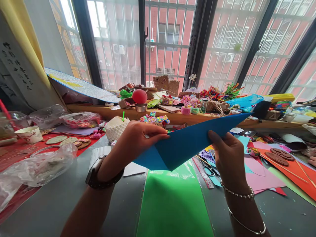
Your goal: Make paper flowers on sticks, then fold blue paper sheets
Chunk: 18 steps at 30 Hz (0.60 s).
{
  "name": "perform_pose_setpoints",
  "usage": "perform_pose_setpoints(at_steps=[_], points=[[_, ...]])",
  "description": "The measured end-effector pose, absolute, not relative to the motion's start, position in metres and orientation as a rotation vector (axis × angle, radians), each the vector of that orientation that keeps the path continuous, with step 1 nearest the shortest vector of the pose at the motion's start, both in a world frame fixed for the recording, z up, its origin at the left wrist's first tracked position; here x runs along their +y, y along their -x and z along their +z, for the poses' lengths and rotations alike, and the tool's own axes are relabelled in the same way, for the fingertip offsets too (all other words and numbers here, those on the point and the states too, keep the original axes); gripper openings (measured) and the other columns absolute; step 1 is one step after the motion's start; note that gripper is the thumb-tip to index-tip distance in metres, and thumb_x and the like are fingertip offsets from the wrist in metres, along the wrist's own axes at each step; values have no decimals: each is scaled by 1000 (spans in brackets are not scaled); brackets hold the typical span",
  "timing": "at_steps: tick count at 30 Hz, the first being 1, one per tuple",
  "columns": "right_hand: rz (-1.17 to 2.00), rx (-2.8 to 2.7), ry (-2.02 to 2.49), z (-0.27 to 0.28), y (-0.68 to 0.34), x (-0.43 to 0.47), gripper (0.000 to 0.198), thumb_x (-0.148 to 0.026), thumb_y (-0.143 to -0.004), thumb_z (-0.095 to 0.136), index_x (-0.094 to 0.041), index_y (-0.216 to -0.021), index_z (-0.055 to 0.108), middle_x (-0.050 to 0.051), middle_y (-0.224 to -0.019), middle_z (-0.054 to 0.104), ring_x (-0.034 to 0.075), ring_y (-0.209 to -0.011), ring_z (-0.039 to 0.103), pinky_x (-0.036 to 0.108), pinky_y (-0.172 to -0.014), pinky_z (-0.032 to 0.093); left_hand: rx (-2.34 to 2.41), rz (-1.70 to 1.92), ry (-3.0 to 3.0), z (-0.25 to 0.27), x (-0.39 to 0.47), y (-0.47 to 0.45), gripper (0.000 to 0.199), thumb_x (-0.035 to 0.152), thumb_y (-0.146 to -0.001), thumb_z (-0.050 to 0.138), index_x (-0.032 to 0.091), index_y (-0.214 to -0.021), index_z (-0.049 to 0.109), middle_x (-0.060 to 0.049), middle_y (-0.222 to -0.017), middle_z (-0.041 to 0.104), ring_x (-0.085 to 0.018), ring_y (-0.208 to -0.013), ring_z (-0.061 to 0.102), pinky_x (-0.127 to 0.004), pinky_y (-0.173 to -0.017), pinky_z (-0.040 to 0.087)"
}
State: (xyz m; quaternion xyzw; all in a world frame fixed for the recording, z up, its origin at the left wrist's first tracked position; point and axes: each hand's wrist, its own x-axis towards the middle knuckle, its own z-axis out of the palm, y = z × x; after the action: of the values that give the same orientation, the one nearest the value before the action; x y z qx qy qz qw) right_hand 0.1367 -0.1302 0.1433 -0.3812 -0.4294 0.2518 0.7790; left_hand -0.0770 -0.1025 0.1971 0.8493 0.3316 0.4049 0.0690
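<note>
A folded sheet of blue paper point(187, 144) is held up in the air between my two hands. My left hand point(138, 141) pinches its upper left edge between thumb and fingers. On the other side my right hand point(228, 153) grips the sheet, thumb on the near face, fingers behind and partly hidden. The paper slants upward to the right, with a fold and a lower corner pointing down. Below it on the grey table lies a glossy green sheet point(172, 204).
Scissors point(208, 169) and pink paper point(261, 174) lie to the right. A paper cup point(29, 134) and a crumpled plastic bag point(46, 164) are at the left. A coconut in white netting point(116, 128) stands behind my left hand. Crafts and a red ball point(139, 96) line the sill.
</note>
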Motion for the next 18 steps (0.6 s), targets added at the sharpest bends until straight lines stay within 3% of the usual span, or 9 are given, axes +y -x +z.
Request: perform_pose_setpoints(at_steps=[18], points=[[562,-931,827,144,-139,-129,20,-28,-62,69,-18,-79,66,0,-78,68,15,-71,60,31,-69,50,984,1198,-2578,196,-103,75,19,34,-73,55,22,-74,69,3,-73,68,-12,-65,61,-17,-61,45]])
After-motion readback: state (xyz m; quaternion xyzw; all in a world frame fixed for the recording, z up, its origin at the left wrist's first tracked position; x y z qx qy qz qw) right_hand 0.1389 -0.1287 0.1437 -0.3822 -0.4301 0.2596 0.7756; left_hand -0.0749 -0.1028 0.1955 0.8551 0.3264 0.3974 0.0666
